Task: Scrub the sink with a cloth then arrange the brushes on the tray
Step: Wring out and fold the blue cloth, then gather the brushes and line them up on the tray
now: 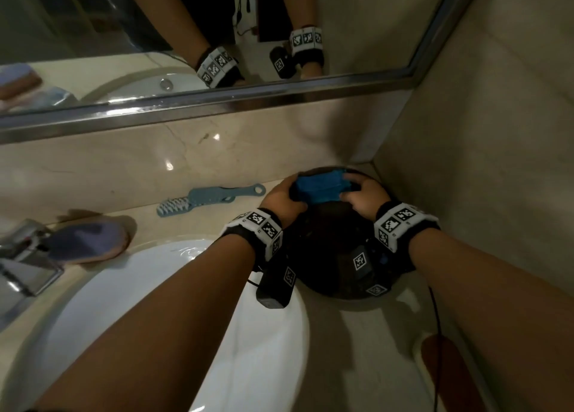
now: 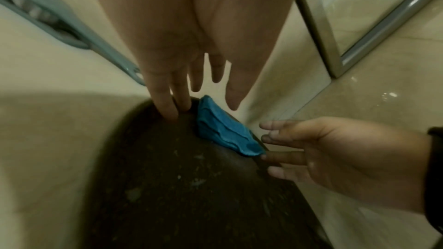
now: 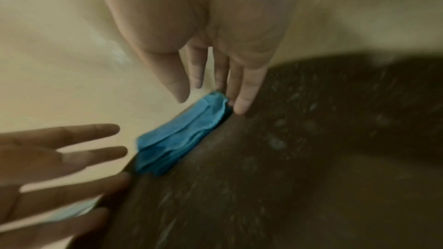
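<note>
A folded blue cloth (image 1: pixel 320 188) (image 2: pixel 223 132) (image 3: pixel 177 139) lies at the far edge of a dark round tray (image 1: pixel 329 225) (image 2: pixel 179 186) (image 3: pixel 311 158) in the counter's back right corner. My left hand (image 1: pixel 282 200) (image 2: pixel 199 99) is at the cloth's left end, its fingers straight and touching the tray. At the cloth's right end my right hand (image 1: pixel 363 197) (image 3: pixel 210 101) also has straight fingers, touching the cloth. A blue-grey brush (image 1: pixel 211 199) (image 2: pixel 72 31) with white bristles lies on the counter left of the tray. A wooden-backed brush (image 1: pixel 90 240) lies by the tap.
The white sink (image 1: pixel 186 287) sits under my left forearm, with a metal tap (image 1: pixel 25 256) at its left. A framed mirror (image 1: pixel 186 38) runs along the back wall. A tiled side wall (image 1: pixel 481 163) stands close on the tray's right. A black cable (image 1: pixel 435 318) hangs from my right wrist.
</note>
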Tool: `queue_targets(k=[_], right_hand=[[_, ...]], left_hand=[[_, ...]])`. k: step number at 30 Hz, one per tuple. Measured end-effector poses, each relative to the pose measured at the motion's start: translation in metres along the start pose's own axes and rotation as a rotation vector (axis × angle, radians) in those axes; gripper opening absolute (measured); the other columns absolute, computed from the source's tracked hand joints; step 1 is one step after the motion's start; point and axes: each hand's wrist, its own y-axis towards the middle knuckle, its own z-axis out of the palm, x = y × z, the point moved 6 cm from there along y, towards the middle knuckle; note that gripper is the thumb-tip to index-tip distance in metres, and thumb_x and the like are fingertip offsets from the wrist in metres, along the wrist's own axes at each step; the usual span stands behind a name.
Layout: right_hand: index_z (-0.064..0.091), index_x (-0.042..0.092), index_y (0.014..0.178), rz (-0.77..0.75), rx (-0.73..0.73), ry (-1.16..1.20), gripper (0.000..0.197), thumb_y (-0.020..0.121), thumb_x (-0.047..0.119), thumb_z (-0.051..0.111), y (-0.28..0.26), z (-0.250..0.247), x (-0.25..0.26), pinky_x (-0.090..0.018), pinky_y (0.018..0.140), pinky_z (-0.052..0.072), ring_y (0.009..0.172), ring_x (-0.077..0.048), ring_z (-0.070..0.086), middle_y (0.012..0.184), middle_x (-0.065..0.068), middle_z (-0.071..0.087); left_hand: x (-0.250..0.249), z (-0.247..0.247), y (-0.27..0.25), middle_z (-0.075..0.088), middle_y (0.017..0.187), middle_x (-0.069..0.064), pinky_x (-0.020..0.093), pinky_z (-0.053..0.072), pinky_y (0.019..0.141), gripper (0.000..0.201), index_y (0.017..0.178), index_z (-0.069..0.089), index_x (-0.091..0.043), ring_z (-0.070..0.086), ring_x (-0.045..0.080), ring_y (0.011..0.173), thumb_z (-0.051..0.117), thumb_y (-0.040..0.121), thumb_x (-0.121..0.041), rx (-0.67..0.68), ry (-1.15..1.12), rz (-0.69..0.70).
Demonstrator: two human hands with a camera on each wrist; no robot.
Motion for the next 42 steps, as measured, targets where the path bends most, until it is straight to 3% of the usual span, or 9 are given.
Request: queue_targets(k=[4, 10, 15, 18, 24, 28, 31, 34, 42], right_hand=[[0.046, 0.015, 0.136, -0.085, 0.023, -0.159, 0.051, 0.087, 0.011, 0.060, -0.031, -0.006, 0.023, -0.028, 0.105, 0.033, 0.131, -0.025, 0.042, 0.143, -0.008, 0.044], [0.049, 0.011, 0.132, -0.221, 0.083, -0.276, 0.047, 0.086, 0.013, 0.062, -0.072, 0.015, 0.074, -0.028, 0.102, 0.036, 0.123, -0.026, 0.050, 0.136, -0.011, 0.051], [0.048, 0.014, 0.133, -0.314, 0.189, -0.362, 0.047, 0.087, 0.015, 0.061, -0.091, 0.054, 0.108, -0.028, 0.104, 0.035, 0.126, -0.025, 0.045, 0.140, -0.010, 0.044], [0.049, 0.015, 0.131, -0.371, 0.217, -0.378, 0.047, 0.086, 0.012, 0.061, -0.096, 0.078, 0.125, -0.026, 0.095, 0.040, 0.110, -0.025, 0.053, 0.134, -0.011, 0.047], [0.048, 0.016, 0.131, -0.396, 0.227, -0.453, 0.045, 0.087, 0.014, 0.059, -0.083, 0.122, 0.145, -0.035, 0.095, 0.047, 0.109, -0.027, 0.054, 0.128, -0.012, 0.050], [0.052, 0.016, 0.128, -0.452, 0.196, -0.514, 0.041, 0.088, 0.010, 0.056, -0.063, 0.141, 0.151, -0.020, 0.085, 0.036, 0.112, -0.022, 0.050, 0.126, -0.007, 0.051], [0.050, 0.015, 0.131, -0.446, 0.184, -0.546, 0.042, 0.089, 0.010, 0.053, -0.047, 0.151, 0.149, -0.019, 0.092, 0.034, 0.119, -0.023, 0.047, 0.131, -0.008, 0.049], [0.049, 0.015, 0.131, -0.399, 0.201, -0.584, 0.043, 0.089, 0.011, 0.052, -0.030, 0.163, 0.141, -0.023, 0.097, 0.034, 0.120, -0.024, 0.047, 0.133, -0.009, 0.048], [0.048, 0.015, 0.133, -0.401, 0.219, -0.632, 0.045, 0.088, 0.009, 0.052, -0.013, 0.173, 0.132, -0.029, 0.103, 0.036, 0.122, -0.025, 0.045, 0.135, -0.010, 0.046]], left_hand=[[-0.006, -0.020, -0.033, 0.038, 0.147, 0.007, 0.022, 0.036, 0.100, 0.066, 0.147, 0.023, -0.016, 0.043, 0.024, 0.130, 0.057, 0.090, -0.011, -0.032, 0.087, 0.001], [0.008, -0.054, -0.087, 0.030, 0.152, 0.008, 0.026, 0.027, 0.108, 0.067, 0.147, 0.025, -0.016, 0.033, 0.024, 0.137, 0.060, 0.089, -0.017, -0.146, 0.324, -0.019], [0.042, -0.084, -0.114, 0.016, 0.157, 0.007, 0.043, 0.029, 0.114, 0.071, 0.147, 0.024, -0.023, 0.025, 0.028, 0.142, 0.061, 0.087, -0.025, -0.172, 0.478, -0.175], [0.061, -0.104, -0.123, 0.018, 0.157, 0.007, 0.043, 0.031, 0.113, 0.070, 0.147, 0.024, -0.023, 0.027, 0.028, 0.141, 0.060, 0.087, -0.025, -0.214, 0.489, -0.228], [0.095, -0.130, -0.114, 0.029, 0.152, 0.007, 0.047, 0.036, 0.108, 0.067, 0.143, 0.031, -0.024, 0.037, 0.032, 0.134, 0.060, 0.082, -0.022, -0.240, 0.503, -0.289], [0.115, -0.141, -0.093, 0.022, 0.154, 0.004, 0.044, 0.033, 0.111, 0.067, 0.144, 0.029, -0.024, 0.028, 0.029, 0.138, 0.055, 0.083, -0.016, -0.261, 0.500, -0.277], [0.126, -0.147, -0.076, 0.013, 0.157, 0.002, 0.043, 0.026, 0.114, 0.065, 0.146, 0.024, -0.020, 0.019, 0.027, 0.142, 0.052, 0.088, -0.013, -0.228, 0.504, -0.264], [0.134, -0.155, -0.060, 0.020, 0.155, 0.004, 0.046, 0.025, 0.114, 0.058, 0.145, 0.027, -0.018, 0.024, 0.028, 0.140, 0.045, 0.090, -0.011, -0.222, 0.473, -0.272], [0.135, -0.155, -0.054, 0.032, 0.141, 0.006, 0.045, 0.036, 0.103, 0.051, 0.141, 0.034, -0.022, 0.036, 0.032, 0.126, 0.046, 0.092, -0.014, -0.287, 0.595, -0.276]])
